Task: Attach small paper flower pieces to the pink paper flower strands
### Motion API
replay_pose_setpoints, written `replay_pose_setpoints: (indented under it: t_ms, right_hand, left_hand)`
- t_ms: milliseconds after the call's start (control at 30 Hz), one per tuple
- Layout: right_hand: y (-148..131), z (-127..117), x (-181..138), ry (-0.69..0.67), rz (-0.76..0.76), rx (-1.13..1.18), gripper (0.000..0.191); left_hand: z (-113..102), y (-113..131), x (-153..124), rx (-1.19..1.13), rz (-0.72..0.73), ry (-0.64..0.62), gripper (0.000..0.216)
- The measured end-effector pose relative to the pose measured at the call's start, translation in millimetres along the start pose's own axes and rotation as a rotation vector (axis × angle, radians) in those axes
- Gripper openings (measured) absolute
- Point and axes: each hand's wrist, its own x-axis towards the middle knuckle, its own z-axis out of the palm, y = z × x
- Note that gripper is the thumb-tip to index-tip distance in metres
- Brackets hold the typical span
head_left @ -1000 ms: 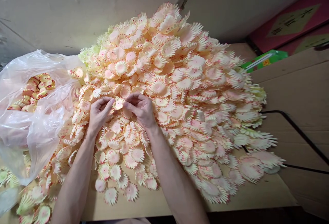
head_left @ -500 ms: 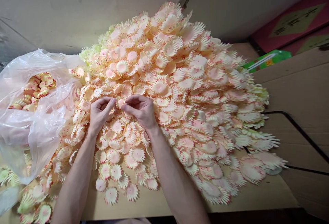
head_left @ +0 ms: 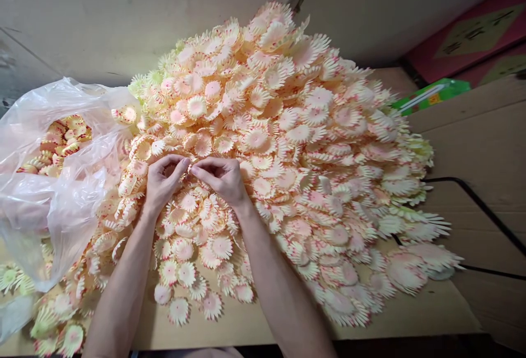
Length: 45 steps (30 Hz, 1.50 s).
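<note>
A big heap of cream and pink fringed flower pieces point(head_left: 287, 144) covers the cardboard surface point(head_left: 255, 325). My left hand point(head_left: 162, 180) and my right hand point(head_left: 222, 177) meet over the heap's left part, fingertips pinched together. Between the fingertips sits one small flower piece point(head_left: 190, 169), mostly hidden by my fingers. Both forearms reach in from the bottom edge. Loose single flowers lie flat below my wrists.
A clear plastic bag point(head_left: 53, 194) at the left holds yellow and red flower pieces point(head_left: 57, 142). A green packet point(head_left: 431, 94) and red boxes point(head_left: 468, 32) lie at the right. A black cord point(head_left: 480, 215) crosses the cardboard at right. A pale wall stands behind.
My fingertips have drawn closer together and now cover the small flower piece that showed plainly between my hands a second ago. The view has shifted slightly.
</note>
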Motion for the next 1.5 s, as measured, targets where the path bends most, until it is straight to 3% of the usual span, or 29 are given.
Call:
replay_pose_setpoints:
  t_ms: [300,867,1500]
  right_hand:
    - [0.1,-4.2,-0.5,-0.091,0.039,0.005,0.027]
    - [5.4,-4.0,0.1,-0.058,0.037,-0.001,0.03]
    - [3.2,-8.0,1.7,-0.138,0.036,0.047,0.026]
  left_hand:
    - [0.2,-1.2,-0.3,0.055,0.039,-0.027,0.022]
    - [0.4,0.4,-2.1,0.043,0.012,-0.04,0.027]
    - [0.3,-2.2,-1.7,0.051,-0.001,-0.024,0.026]
